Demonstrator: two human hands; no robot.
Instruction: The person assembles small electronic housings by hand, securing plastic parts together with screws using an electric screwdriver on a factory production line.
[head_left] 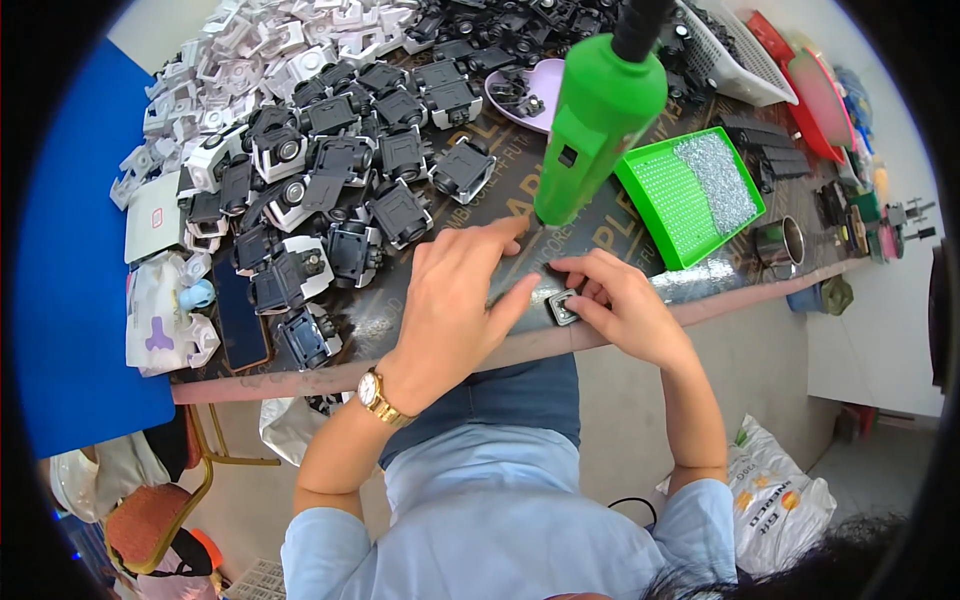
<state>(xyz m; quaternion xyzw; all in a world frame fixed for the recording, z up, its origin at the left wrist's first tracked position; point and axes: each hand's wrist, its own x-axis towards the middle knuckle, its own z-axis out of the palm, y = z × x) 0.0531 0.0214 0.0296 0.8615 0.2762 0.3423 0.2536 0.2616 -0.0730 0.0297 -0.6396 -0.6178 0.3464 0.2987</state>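
A green electric screwdriver (600,135) hangs upright over the table, its bit end close to my left index fingertip. My left hand (450,290), with a gold watch on its wrist, is open, thumb and index finger apart and nothing between them. To its right, my right hand (630,310) has bent fingers, and its thumb is on a small dark square part (561,308) near the table's front edge. The right hand partly covers that part. A green tray (650,215) of small silvery screws lies beyond my right hand.
Many black-and-white toy car bodies (400,155) are heaped at the left, with white shells (260,60) behind them. A phone (243,320) and a wipes pack (155,315) lie at the left edge. A metal cup (780,243) and a white basket (740,60) stand right.
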